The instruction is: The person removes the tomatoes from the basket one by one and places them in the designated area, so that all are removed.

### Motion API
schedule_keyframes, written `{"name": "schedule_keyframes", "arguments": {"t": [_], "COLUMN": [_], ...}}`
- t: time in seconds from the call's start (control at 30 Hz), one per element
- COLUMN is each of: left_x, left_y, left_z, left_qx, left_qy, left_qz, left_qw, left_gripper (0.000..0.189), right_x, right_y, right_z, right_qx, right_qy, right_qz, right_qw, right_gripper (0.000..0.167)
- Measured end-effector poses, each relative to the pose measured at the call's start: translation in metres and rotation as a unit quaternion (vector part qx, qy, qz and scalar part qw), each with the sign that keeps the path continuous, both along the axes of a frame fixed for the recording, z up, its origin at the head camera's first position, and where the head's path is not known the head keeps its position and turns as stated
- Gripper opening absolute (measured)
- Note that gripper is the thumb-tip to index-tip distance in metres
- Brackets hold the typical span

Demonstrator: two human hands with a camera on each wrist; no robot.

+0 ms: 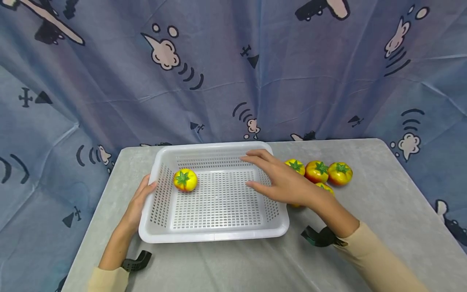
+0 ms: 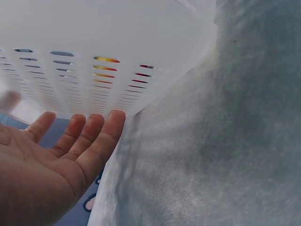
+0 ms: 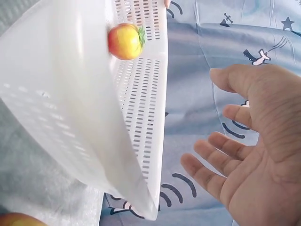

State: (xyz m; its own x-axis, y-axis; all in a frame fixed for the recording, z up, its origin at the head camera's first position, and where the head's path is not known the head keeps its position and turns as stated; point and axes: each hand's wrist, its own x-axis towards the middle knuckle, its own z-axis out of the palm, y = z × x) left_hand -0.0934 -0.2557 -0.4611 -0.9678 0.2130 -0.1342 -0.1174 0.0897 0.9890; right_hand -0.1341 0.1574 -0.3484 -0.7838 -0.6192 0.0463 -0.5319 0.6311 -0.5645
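A white perforated plastic basket [image 1: 215,238] stands on the table with one yellow-and-red tomato [image 1: 185,180], green star-shaped leaves on top, in its left part. My left hand [image 1: 140,198] holds the basket's left rim, thumb at the edge. In the left wrist view its fingertips [image 2: 117,117] meet the outer wall, and the tomato's colour shows through the slots. Over the basket's right side hovers my right hand [image 1: 279,178], fingers spread and nothing between them. The right wrist view shows that empty hand [image 3: 254,155] beside the basket's rim.
Several similar tomatoes [image 1: 340,173] lie on the grey-covered table [image 1: 379,194] to the right of the basket, some partly hidden behind my right hand and forearm. A blue patterned curtain [image 1: 219,61] hangs behind the table.
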Motion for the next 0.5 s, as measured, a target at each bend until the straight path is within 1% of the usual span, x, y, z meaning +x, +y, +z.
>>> {"name": "schedule_keyframes", "arguments": {"t": [0.23,0.5], "left_x": [0.000,0.000], "left_y": [0.000,0.000], "left_z": [0.000,0.001], "left_qx": [-0.002,-0.001], "left_qy": [0.000,0.001], "left_qz": [0.001,0.000], "left_qw": [1.0000,1.0000], "left_gripper": [0.058,0.058], "right_x": [-0.004,-0.012], "right_y": [-0.010,-0.024], "right_z": [0.000,0.003], "right_qx": [0.002,0.000], "right_qy": [-0.007,-0.004], "right_qz": [0.002,0.024], "right_qw": [1.0000,0.9997], "right_gripper": [0.065,0.063]}}
